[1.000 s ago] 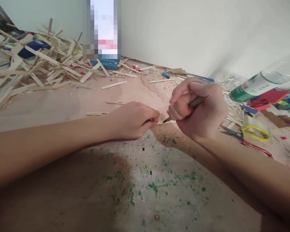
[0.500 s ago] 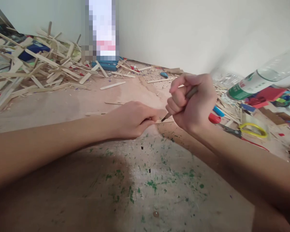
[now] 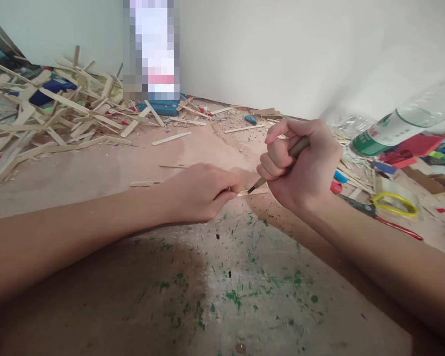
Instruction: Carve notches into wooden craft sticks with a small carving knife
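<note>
My left hand lies low over the table, with thumb and finger pinched on a pale wooden craft stick. The stick's free end points right, toward my other hand. My right hand is wrapped in a fist round a slim brown pen-like tool with a dark tip. This tool slants down to the left, and its tip meets the stick close to my left fingertips. I cannot make out exactly what kind of tool it is.
Loose craft sticks are heaped at the back left, near a blurred-out upright shape. On the right are a plastic bottle with a green label, scissors with yellow and red handles, and coloured scraps. Green marks speckle the wooden tabletop.
The whole view has shifted slightly, so things appear a little lower. Both hands keep their grips, and the tool's tip remains on the stick.
</note>
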### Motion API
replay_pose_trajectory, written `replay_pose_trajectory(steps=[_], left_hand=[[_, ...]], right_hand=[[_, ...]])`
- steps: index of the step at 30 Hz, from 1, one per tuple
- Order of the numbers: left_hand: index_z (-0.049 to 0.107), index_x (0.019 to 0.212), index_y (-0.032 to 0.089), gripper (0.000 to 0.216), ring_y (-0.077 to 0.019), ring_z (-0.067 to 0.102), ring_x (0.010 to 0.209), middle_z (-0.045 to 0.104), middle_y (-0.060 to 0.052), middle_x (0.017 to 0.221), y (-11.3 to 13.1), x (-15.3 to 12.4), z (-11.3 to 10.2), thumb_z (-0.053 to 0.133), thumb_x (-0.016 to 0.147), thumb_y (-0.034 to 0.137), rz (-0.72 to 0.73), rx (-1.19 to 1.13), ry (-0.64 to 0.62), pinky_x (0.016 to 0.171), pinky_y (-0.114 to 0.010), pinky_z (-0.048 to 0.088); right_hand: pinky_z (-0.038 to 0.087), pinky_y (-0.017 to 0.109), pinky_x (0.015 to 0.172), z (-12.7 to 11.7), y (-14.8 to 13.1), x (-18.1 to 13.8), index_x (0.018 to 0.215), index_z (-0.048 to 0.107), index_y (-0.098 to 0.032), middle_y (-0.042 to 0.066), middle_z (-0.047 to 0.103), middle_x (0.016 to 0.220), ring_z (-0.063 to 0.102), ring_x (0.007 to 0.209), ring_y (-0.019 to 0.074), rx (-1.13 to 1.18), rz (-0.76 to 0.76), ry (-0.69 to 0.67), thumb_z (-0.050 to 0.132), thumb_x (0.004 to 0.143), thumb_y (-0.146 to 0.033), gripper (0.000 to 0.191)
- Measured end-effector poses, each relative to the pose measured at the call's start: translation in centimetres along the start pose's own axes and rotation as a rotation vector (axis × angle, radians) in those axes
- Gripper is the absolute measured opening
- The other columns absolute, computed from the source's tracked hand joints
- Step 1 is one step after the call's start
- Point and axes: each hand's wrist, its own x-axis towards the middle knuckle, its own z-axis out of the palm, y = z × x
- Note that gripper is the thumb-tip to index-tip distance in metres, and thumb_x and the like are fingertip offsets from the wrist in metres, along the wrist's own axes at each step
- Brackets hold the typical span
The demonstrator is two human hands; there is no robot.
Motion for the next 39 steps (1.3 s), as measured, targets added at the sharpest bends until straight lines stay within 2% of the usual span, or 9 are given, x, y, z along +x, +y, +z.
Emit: replay_pose_trajectory(steps=[4,10,15,19,26,30,34,39], left_hand=[[0.077,0.103,0.023,0.026,-0.0238,0.074,0.084,0.084,-0.004,0.092,0.0,-0.1,-0.1,0.055,0.115,0.028,-0.007,0.002,-0.001,0.081,-0.037,0.047],[0.073,0.099,0.025,0.023,-0.0218,0.069,0.077,0.079,0.000,0.084,0.1,0.1,0.0,0.055,0.114,0.025,0.001,-0.023,0.000,0.079,-0.036,0.046],[0.073,0.099,0.025,0.024,-0.0223,0.072,0.082,0.080,-0.001,0.088,0.0,0.0,0.0,0.055,0.115,0.027,0.005,-0.032,0.000,0.082,-0.036,0.047],[0.074,0.098,0.024,0.025,-0.0221,0.072,0.083,0.081,-0.002,0.089,0.0,0.0,0.0,0.055,0.115,0.026,0.000,-0.028,-0.004,0.083,-0.036,0.048],[0.076,0.097,0.023,0.024,-0.0219,0.071,0.080,0.080,-0.003,0.087,-0.1,0.0,0.1,0.059,0.115,0.023,-0.006,-0.002,0.000,0.080,-0.035,0.046],[0.077,0.098,0.022,0.023,-0.0224,0.073,0.083,0.082,-0.003,0.090,-0.1,0.0,0.1,0.060,0.114,0.021,0.000,0.006,-0.001,0.081,-0.035,0.046],[0.080,0.101,0.022,0.023,-0.0228,0.077,0.089,0.086,-0.004,0.097,-0.2,0.2,0.2,0.060,0.111,0.018,0.000,0.008,0.000,0.085,-0.035,0.049],[0.080,0.098,0.022,0.022,-0.0219,0.075,0.085,0.085,-0.003,0.093,-0.3,0.2,0.3,0.062,0.111,0.019,-0.016,0.006,-0.003,0.083,-0.034,0.048]], right_hand=[[0.024,0.036,0.046,-0.3,0.0,0.1,0.074,0.072,-0.028,-0.010,0.017,0.056,0.010,0.049,0.0128,-0.008,0.008,0.006,0.076,0.085,-0.038,0.016],[0.025,0.036,0.048,0.3,-0.5,-0.6,0.074,0.078,-0.026,-0.010,0.020,0.053,0.010,0.049,0.0124,-0.016,-0.019,-0.018,0.080,0.091,-0.044,0.025],[0.024,0.036,0.048,0.7,-0.5,-0.9,0.077,0.080,-0.025,-0.010,0.019,0.053,0.006,0.050,0.0124,-0.012,-0.041,-0.072,0.076,0.097,-0.040,0.025],[0.024,0.036,0.047,1.0,-0.5,-1.0,0.073,0.075,-0.026,-0.009,0.017,0.053,0.005,0.049,0.0126,-0.007,-0.045,-0.093,0.075,0.096,-0.042,0.028],[0.023,0.036,0.048,1.0,-0.6,-1.5,0.077,0.082,-0.024,-0.009,0.022,0.052,0.004,0.050,0.0130,0.000,-0.047,-0.116,0.071,0.101,-0.036,0.029],[0.023,0.034,0.048,0.7,-0.6,-1.3,0.079,0.081,-0.024,-0.010,0.022,0.053,0.005,0.050,0.0133,0.008,-0.054,-0.185,0.067,0.105,-0.035,0.031],[0.022,0.034,0.048,0.8,-0.5,-0.7,0.078,0.081,-0.023,-0.009,0.023,0.051,0.004,0.049,0.0131,-0.008,-0.040,-0.242,0.065,0.104,-0.031,0.031],[0.021,0.032,0.046,1.4,0.1,-0.8,0.073,0.076,-0.024,-0.011,0.023,0.049,0.005,0.046,0.0126,-0.021,-0.055,-0.225,0.064,0.101,-0.032,0.032]])
